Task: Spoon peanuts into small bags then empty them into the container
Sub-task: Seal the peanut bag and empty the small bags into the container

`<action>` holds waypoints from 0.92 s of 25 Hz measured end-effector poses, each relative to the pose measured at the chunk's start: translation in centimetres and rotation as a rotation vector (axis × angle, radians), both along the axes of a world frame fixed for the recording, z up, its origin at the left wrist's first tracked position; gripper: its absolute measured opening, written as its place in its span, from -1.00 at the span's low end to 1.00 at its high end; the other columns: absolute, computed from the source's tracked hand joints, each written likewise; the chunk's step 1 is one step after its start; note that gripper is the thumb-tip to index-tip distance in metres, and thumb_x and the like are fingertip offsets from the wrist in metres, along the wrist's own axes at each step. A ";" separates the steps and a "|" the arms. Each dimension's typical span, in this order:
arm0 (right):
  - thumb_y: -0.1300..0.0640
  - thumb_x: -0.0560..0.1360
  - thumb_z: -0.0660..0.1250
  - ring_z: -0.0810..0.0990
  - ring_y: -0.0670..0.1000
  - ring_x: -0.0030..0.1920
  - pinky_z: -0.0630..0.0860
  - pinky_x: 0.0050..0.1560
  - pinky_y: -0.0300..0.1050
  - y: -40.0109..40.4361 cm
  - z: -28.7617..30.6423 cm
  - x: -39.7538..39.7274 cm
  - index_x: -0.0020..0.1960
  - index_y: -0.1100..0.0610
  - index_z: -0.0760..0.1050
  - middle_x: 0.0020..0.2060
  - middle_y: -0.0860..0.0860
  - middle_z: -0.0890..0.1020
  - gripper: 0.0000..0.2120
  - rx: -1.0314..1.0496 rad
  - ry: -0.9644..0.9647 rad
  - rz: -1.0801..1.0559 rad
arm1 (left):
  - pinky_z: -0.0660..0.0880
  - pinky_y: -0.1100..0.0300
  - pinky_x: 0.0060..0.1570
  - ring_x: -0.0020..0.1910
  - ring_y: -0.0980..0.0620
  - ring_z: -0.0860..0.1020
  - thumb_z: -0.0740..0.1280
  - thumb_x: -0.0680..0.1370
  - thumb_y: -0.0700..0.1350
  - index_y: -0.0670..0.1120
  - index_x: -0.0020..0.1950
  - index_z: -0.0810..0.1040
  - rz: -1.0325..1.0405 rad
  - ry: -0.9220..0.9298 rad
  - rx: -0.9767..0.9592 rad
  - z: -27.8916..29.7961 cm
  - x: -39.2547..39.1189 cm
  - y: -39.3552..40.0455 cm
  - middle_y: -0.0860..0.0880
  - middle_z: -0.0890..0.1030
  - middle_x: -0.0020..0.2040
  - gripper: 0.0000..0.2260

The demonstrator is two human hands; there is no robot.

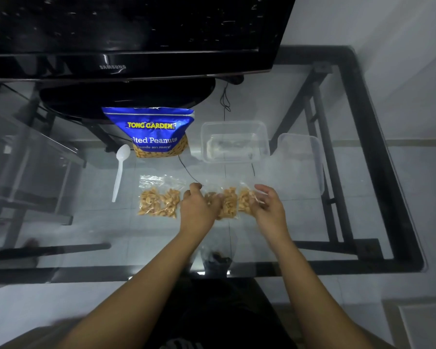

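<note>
Both hands are on a small clear bag of peanuts [229,202] that lies on the glass worktop [300,217]. The left hand [199,207] has its fingers curled on the bag's left side. The right hand [268,205] holds the right side with bent fingers. Another filled small bag [159,197] lies just to the left. A white plastic spoon [120,170], a blue peanut pouch [154,132] and a clear container [234,142] sit farther back.

We see a clear glass table [300,217] on a dark metal frame [378,152], glossy throughout. The container [234,142], small bags [159,197] and white spoon [120,170] look like smooth plastic; the peanut pouch [151,129] is shiny.
</note>
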State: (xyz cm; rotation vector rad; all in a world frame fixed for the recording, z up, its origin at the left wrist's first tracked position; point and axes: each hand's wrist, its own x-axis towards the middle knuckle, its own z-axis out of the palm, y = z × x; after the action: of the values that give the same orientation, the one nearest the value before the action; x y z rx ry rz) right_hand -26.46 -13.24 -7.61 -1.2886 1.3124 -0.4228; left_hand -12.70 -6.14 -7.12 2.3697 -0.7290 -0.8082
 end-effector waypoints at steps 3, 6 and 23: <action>0.23 0.49 0.32 0.53 -0.08 -0.02 0.43 -0.09 -0.37 0.7 -0.5 1.0 0.37 0.03 0.24 0.00 -0.08 0.48 -0.50 0.017 0.075 0.081 | 0.42 0.17 -0.03 0.09 -0.13 0.52 0.45 0.41 -0.01 -0.19 0.34 0.28 0.043 0.198 0.022 -0.5 0.2 -0.5 -0.21 0.47 0.20 -0.39; 0.20 0.46 0.38 0.52 -0.11 -0.07 0.42 -0.16 -0.40 0.8 -0.9 1.4 0.43 0.09 0.15 0.00 -0.05 0.49 -0.37 0.017 0.102 0.054 | 0.57 0.16 -0.15 -0.11 -0.08 0.60 0.44 0.41 -0.12 -0.16 0.26 0.37 0.139 0.355 0.018 -0.6 0.4 -0.9 -0.13 0.58 -0.05 -0.52; 0.15 0.53 0.28 0.64 -0.07 -0.05 0.56 -0.03 -0.23 -6.5 2.9 4.9 0.28 -0.11 0.23 0.00 0.07 0.63 -0.59 -0.074 -0.117 0.007 | 0.58 0.03 -0.07 -0.11 -0.06 0.62 0.42 0.44 -0.16 -0.10 0.01 0.56 0.118 0.512 -0.378 2.6 4.5 -7.0 -0.09 0.64 -0.12 -0.83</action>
State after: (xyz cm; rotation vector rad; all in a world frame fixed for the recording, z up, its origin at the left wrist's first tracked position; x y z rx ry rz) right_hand -21.57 -19.76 -4.67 -1.3098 1.2032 -0.5379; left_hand -8.22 -13.11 -4.52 1.7485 -0.4702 -1.0615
